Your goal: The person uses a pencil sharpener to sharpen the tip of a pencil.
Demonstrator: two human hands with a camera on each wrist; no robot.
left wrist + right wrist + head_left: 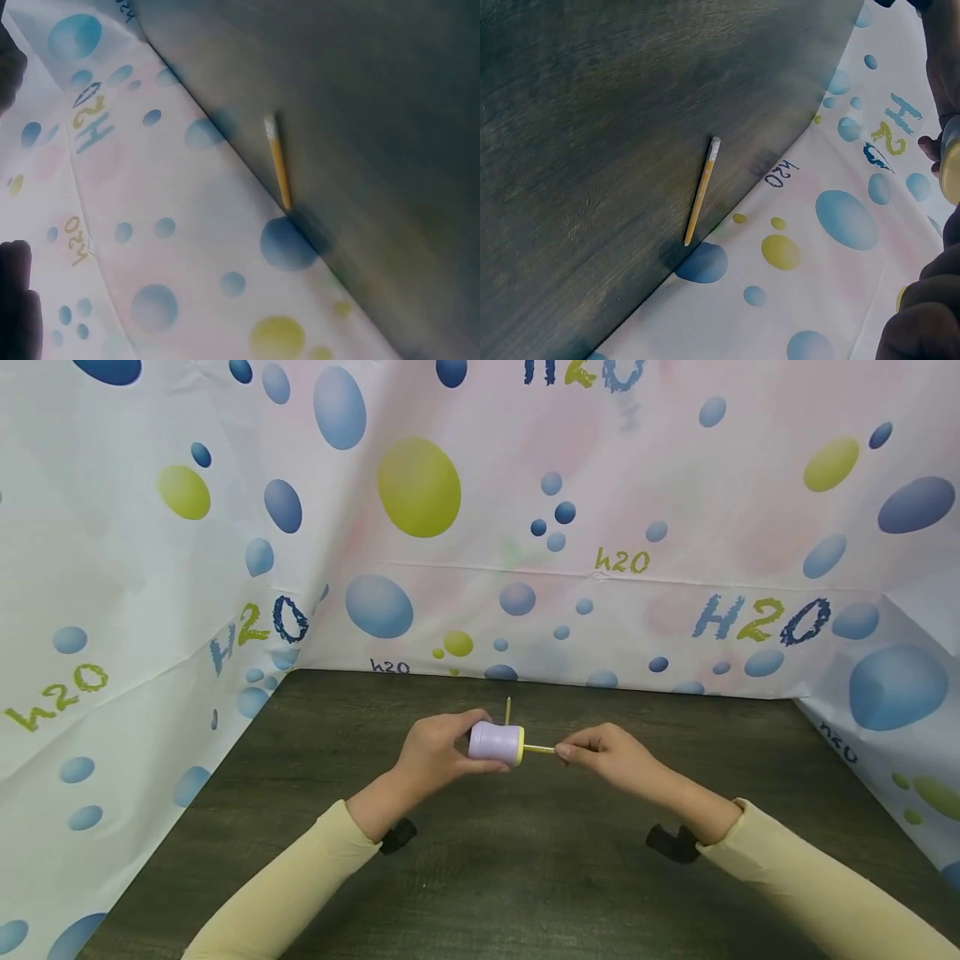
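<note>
My left hand [435, 745] grips a lilac barrel-shaped container [493, 742] from its left side, thumb and fingers around it. It has a yellow end [951, 172] that faces right, and it is held above the table. My right hand [617, 760] pinches a thin yellow pencil [538, 748], whose far end meets the container's yellow end. How far the pencil goes inside is hidden. A second yellow pencil [700, 193] with a pale end lies on the table behind the container. Dark fingers [21, 307] show at the left edge of the left wrist view.
A dark wood-grain table [525, 877] lies under both hands. White cloth [480, 543] with blue and green dots and H2O lettering hangs along its back and sides. The second pencil's tip lies close to the table's back edge.
</note>
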